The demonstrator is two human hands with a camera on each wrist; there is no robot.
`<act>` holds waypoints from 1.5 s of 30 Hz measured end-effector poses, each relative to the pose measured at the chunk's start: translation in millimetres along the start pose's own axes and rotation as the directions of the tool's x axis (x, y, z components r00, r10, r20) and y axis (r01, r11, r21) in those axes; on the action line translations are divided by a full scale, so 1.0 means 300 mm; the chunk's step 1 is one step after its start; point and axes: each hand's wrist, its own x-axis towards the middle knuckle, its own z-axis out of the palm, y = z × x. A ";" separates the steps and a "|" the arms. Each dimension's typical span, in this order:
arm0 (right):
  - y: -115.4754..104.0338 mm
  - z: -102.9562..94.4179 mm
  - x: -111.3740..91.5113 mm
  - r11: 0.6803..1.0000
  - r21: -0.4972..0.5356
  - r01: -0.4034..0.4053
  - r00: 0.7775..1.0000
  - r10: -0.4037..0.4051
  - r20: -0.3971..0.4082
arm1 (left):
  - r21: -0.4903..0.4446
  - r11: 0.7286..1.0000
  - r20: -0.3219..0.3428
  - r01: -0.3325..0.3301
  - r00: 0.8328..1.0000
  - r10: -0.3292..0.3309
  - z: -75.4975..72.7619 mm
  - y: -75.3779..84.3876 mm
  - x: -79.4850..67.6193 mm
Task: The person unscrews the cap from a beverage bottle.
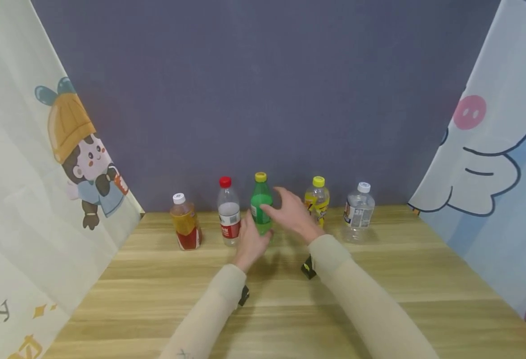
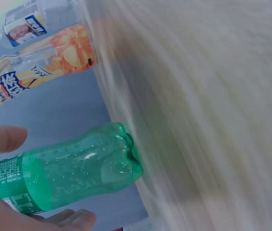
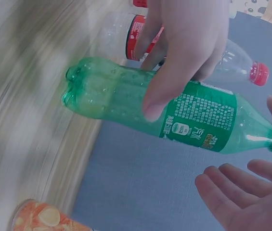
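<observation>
Pale sleeves (image 1: 213, 309) reach up toward a green bottle (image 1: 259, 203), which stands roughly upright near the back of the bench (image 1: 402, 279), in the middle of a loose row. Its foot is at or just above the wood; I cannot tell which. The left hand (image 1: 251, 242) holds it low, thumb on one side and fingers (image 2: 84, 220) on the other. The right hand (image 1: 294, 212) waits beside the yellow cap (image 1: 261, 176) and neck, fingers (image 3: 215, 197) spread and gripping nothing.

For a sure hold, the left should squeeze only enough to stop slipping, as the plastic looks thin and may dent. The right would do best to come in level at the shoulder, so the bottle does not tip. The red-capped bottle (image 1: 229, 214) is just behind the left knuckles, so they need care; a yellow-labelled bottle (image 1: 317, 199) stands near the right wrist.

Farther out stand an amber bottle (image 1: 186, 224) at the left end and a clear one (image 1: 360, 209) at the right. Light wood grain runs across the bench to a dark panel (image 1: 263, 89), with cartoon-printed cloths (image 1: 11, 174) hanging at both sides.
</observation>
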 end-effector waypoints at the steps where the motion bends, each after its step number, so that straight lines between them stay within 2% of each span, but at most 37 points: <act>1: -0.003 0.003 0.005 1.000 0.011 0.003 1.000 -0.003 -0.002 | -0.009 1.000 -0.009 -0.006 1.000 0.006 0.003 -0.002 0.002; 6: -0.015 0.017 0.027 0.999 0.033 0.009 1.000 -0.009 -0.020 | -0.040 0.999 -0.027 0.000 1.000 -0.001 0.017 -0.006 0.018; 14: -0.037 0.059 0.045 0.995 0.078 -0.053 0.998 0.056 -0.034 | -0.094 0.986 0.038 0.136 0.990 -0.133 0.030 -0.017 0.034; 18: -0.036 0.075 0.048 0.993 0.087 -0.081 0.996 0.085 -0.041 | -0.119 0.980 0.056 0.160 0.986 -0.154 0.032 -0.025 0.032; 29: 0.002 0.073 0.033 0.986 0.163 -0.018 0.992 0.038 -0.121 | -0.104 0.990 0.045 0.093 0.995 -0.089 0.013 -0.009 0.018; 36: -0.008 0.043 0.009 0.982 0.187 -0.005 0.989 0.033 -0.147 | -0.097 0.994 0.044 0.055 0.998 -0.051 -0.004 0.010 0.005; 45: -0.015 0.014 -0.058 0.958 0.284 0.026 0.980 0.031 -0.194 | -0.118 0.992 -0.032 -0.035 0.999 0.031 -0.025 0.033 -0.034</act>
